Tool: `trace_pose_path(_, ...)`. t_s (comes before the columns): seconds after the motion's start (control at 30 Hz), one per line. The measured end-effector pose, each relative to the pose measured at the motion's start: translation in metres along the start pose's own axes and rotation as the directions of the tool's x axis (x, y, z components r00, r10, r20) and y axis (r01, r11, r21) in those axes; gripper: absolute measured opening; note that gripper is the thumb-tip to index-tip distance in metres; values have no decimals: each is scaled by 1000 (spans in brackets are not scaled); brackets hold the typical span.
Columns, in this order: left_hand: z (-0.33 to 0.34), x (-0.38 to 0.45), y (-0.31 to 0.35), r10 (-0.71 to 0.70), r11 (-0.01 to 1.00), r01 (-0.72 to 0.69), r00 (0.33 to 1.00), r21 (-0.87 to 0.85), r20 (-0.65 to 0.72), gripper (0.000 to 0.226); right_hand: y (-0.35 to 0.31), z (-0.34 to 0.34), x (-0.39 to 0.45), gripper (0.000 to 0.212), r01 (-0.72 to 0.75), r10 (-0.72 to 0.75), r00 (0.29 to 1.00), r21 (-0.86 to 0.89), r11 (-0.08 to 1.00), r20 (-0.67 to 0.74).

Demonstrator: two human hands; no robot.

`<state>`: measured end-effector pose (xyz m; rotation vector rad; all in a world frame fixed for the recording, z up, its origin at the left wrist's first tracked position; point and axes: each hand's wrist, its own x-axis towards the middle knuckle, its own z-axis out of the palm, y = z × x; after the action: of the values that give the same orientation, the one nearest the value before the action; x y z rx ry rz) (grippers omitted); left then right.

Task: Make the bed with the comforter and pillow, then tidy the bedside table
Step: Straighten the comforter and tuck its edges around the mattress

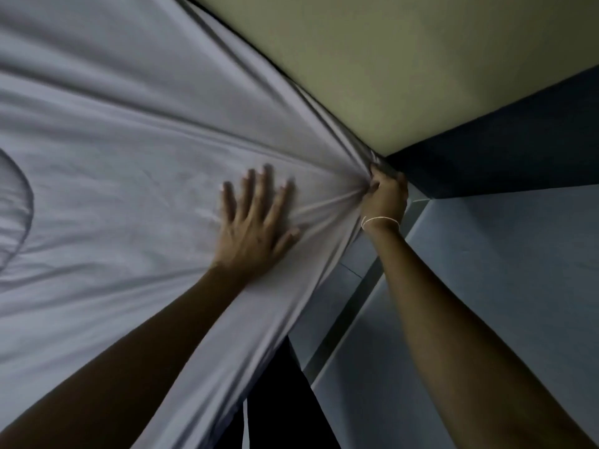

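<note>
A pale grey sheet (123,131) covers the bed and fills the left of the view, with taut folds running toward the bed's corner. My left hand (256,228) lies flat on the sheet with fingers spread, pressing it down near the corner. My right hand (384,192) grips the bunched sheet corner at the bed's edge, fingers curled round the fabric; a thin white band circles that wrist. No pillow or bedside table is in view.
A beige wall (405,59) runs along the bed's far edge. A dark panel (518,147) and grey-blue surfaces (502,270) fill the right. A dark gap (275,400) lies below the sheet's hanging edge. A rumpled fold (19,205) sits at far left.
</note>
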<state>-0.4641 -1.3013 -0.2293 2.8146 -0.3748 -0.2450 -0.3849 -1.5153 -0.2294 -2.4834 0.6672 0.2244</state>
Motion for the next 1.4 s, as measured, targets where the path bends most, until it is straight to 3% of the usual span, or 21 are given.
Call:
trace_pose_path(0.1,12,-35,32,164,986,-164,985,0,47,83,4,-10,2,37,63,-64,997,24,998,45)
trace_pose_path(0.2,32,-64,56,116,990,-124,987,64,114,91,5,-8,-1,39,65,-68,997,95,993,34)
trace_pose_path(0.3,44,-69,62,75,991,-87,991,102,112,78,-2,-9,-3,42,78,-78,997,44,996,-4)
trace_pose_path(0.4,43,-66,75,183,983,-184,982,15,55,60,3,-16,2,44,81,-81,997,5,997,12)
trace_pose_path(0.6,45,-68,99,237,966,-224,967,-132,97,49,10,-19,-2,42,-60,61,998,52,997,-12)
trace_pose_path(0.67,39,-67,89,284,945,-271,958,-182,43,51,-1,-15,-11,42,-33,29,996,-48,998,-83)
trace_pose_path(0.73,24,-64,67,271,929,-279,960,-241,-70,49,-13,-10,-24,45,72,-115,974,-214,974,-193)
trace_pose_path(0.83,0,-43,7,82,965,-143,961,-221,-263,47,-37,14,-48,40,410,-462,867,-261,874,-185)
trace_pose_path(0.9,-10,-26,-46,-157,985,134,953,-105,-260,51,-57,42,-61,38,634,-660,750,-236,737,-44)
trace_pose_path(0.97,-17,-15,-87,-363,931,362,908,-44,-211,60,-68,64,-65,47,729,-729,672,-298,617,134)
trace_pose_path(1.03,-20,-13,-104,-433,899,438,885,-12,-171,68,-62,74,-53,58,677,-651,727,-385,627,219)
trace_pose_path(1.1,-17,-14,-104,-416,906,423,896,11,-155,70,-42,69,-38,64,486,-477,869,-395,779,130)
trace_pose_path(1.17,-12,-17,-95,-407,908,418,899,37,-165,69,-14,55,-30,68,284,-292,956,-346,894,30)
trace_pose_path(1.3,-1,-25,-74,-403,907,418,896,47,-187,68,29,31,-31,68,144,-123,988,-271,952,91)
trace_pose_path(1.4,5,-35,-54,-356,929,369,917,44,-179,69,24,24,-36,66,107,-115,993,-305,946,-10)
